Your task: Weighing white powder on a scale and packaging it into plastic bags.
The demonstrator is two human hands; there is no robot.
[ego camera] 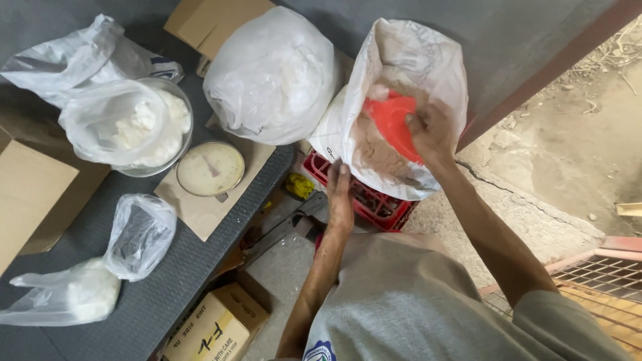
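Head view, looking down: large white sack (401, 60), mouth open, standing on a red plastic crate (374, 200) between a dark table (167, 294) and a concrete threshold. Inside the sack, brownish powder (374, 150), filling roughly the lower part. Right hand (428, 130) down inside the sack mouth, fingers curled closed around the edge of a red plastic scoop (391, 120), scoop partly sunk in the powder. Left hand (339, 194) pressed against the sack's near outer wall, fingers wrapped on the thin material just below the rim; exact closure hidden by the sack fold. Handling judgement: sack soft and floppy, walls likely to collapse without support at the rim; contents loose, probably heavy in bulk, prone to spilling and dusting. Best hold: gathered rim on the near side, second hold low on the wall. Scoop stiff and light, grip at the rear edge. On the table: tied white bag (271, 77), bowl (184, 117) holding a clear bag of white lumps (124, 124), round dial scale (210, 168) on brown cardboard, small clear bags (137, 234) at the near left. Below the table edge, a yellowish printed carton (214, 327).
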